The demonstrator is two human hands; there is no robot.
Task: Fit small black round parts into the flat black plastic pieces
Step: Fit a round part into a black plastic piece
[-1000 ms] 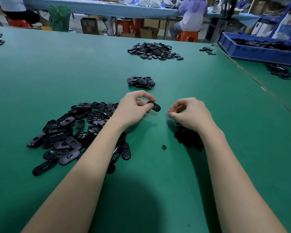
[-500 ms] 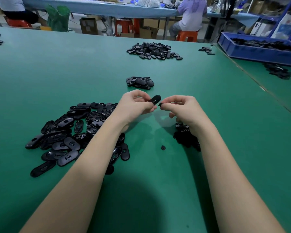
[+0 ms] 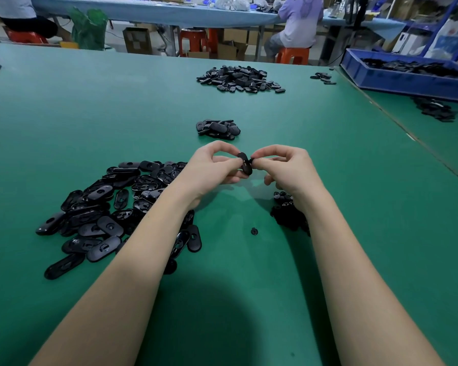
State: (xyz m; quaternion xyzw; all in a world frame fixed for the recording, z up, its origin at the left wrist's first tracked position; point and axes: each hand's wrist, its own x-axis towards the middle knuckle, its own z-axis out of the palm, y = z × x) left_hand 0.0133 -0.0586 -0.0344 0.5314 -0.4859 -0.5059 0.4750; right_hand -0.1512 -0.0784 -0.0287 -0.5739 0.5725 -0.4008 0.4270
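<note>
My left hand pinches a flat black oval plastic piece, held on edge above the green table. My right hand pinches a small black round part and presses it against the piece's right side. A big pile of flat oval pieces lies under and left of my left forearm. A small heap of round parts sits under my right wrist, partly hidden. One loose round part lies between my forearms.
A small cluster of black pieces lies just beyond my hands, and a larger pile farther back. A blue bin of black parts stands at the far right. People sit on orange stools at a bench behind.
My hands have come together and risen slightly. The right hand moved left from its heap until the round part met the oval piece, which my left hand turned more upright.
</note>
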